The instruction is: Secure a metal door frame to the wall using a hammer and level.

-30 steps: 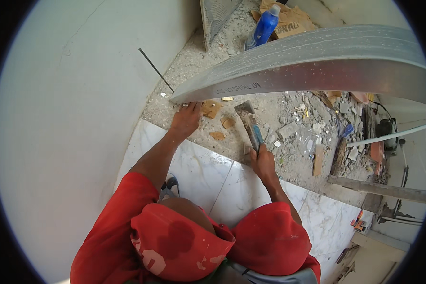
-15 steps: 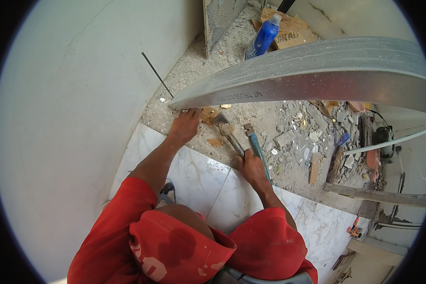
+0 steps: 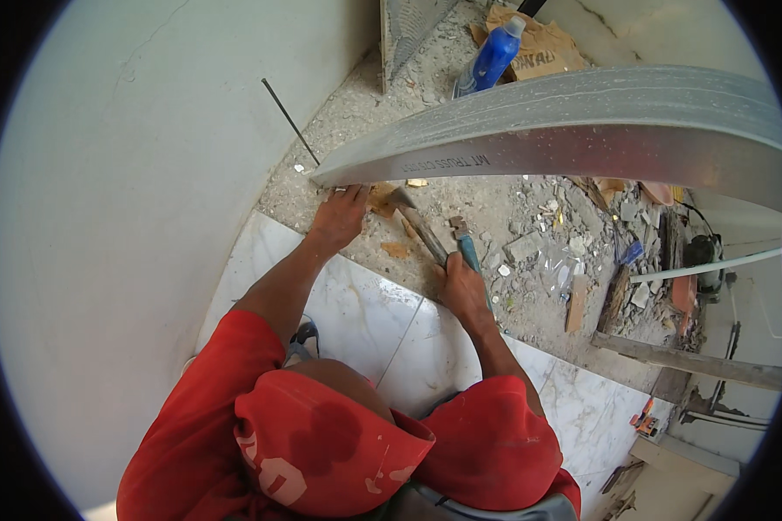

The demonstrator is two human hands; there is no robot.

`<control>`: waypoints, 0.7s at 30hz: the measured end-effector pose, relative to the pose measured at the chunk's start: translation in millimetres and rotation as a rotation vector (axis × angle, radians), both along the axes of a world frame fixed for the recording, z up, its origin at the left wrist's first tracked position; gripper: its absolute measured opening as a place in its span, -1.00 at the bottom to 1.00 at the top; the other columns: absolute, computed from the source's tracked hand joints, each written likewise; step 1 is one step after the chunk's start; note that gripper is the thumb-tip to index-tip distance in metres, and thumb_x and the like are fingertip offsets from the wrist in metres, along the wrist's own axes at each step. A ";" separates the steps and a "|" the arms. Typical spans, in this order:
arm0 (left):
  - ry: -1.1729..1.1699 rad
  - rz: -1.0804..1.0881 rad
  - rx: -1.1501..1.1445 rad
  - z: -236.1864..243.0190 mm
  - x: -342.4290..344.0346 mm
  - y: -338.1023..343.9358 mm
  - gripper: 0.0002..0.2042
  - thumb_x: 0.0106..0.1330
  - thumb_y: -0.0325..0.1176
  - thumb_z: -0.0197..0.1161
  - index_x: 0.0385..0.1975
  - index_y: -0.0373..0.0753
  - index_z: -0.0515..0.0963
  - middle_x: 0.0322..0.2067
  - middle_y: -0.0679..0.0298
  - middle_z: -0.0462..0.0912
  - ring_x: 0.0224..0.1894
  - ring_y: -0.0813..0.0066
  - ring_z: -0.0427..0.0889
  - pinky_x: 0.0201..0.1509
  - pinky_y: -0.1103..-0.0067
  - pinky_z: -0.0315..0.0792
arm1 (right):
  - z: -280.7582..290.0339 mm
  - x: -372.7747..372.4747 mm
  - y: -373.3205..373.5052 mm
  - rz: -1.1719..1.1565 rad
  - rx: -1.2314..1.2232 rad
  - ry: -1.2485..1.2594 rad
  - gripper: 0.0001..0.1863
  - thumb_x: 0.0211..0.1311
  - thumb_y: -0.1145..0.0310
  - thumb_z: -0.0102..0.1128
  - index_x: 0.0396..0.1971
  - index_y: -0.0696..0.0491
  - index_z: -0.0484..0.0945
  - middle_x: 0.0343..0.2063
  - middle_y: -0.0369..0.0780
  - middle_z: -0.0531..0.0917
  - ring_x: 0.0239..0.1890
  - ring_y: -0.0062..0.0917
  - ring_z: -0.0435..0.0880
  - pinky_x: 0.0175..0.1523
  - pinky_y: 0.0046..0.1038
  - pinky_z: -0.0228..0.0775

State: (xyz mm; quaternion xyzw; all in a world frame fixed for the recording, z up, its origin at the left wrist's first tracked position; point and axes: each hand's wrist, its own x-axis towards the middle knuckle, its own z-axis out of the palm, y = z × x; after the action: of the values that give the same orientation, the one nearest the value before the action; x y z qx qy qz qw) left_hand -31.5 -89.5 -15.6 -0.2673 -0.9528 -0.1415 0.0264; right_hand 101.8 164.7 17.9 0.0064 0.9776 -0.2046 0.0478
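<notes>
As right hand [image 3: 463,286] grips, apparent hammer [image 3: 424,232] extends forward.

Smooth metal beam [image 3: 565,149], rough gritty ground [image 3: 473,195], glossy stone-look tiles [image 3: 356,308], matt cloth shorts [image 3: 491,443]

Right hand [image 3: 464,285] swung the flat-headed tool [image 3: 424,233] over toward the left hand [image 3: 341,217] — which pretty much uncovered the blue-handled tool [image 3: 468,252].

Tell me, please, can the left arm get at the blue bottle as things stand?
Probably not directly: the beam lies between the left grip and the bottle and seems to block the way.
</notes>
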 end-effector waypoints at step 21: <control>-0.084 0.029 0.001 3.1 -11.7 -9.2 -0.55 0.22 -0.37 0.14 0.12 -0.35 0.32 0.14 0.04 0.36 0.01 0.08 0.48 0.23 0.27 0.26 | 18.8 33.1 -0.7 -0.247 -0.085 -0.125 -0.59 0.24 0.15 0.10 -0.29 0.24 0.31 -0.58 0.11 0.58 -0.55 0.07 0.56 -0.41 -0.08 0.41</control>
State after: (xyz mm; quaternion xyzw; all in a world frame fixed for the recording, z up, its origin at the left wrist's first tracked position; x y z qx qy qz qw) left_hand -43.2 -98.7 -12.5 -0.2471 -0.9568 -0.1527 -0.0115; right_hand 134.9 164.0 36.7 0.1372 0.9549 -0.2496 0.0835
